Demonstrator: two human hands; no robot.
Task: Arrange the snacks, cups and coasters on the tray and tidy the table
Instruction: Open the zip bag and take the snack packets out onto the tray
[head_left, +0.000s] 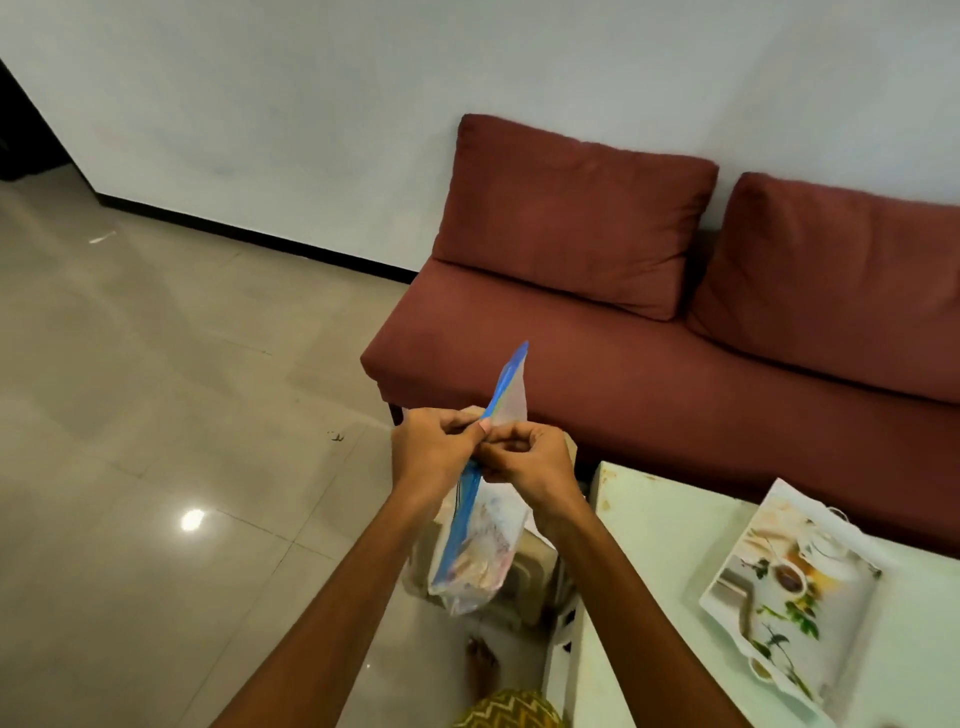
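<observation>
While I look down past the grey tiled floor, I see the left hand (434, 452) pinching the blue zip edge of the clear plastic snack bag (483, 545), held in mid-air. The right hand (535, 465) pinches the same edge, touching the left. Further right, the white rectangular picture-printed tray (789, 597) lies on the pale tabletop (660, 561).
</observation>
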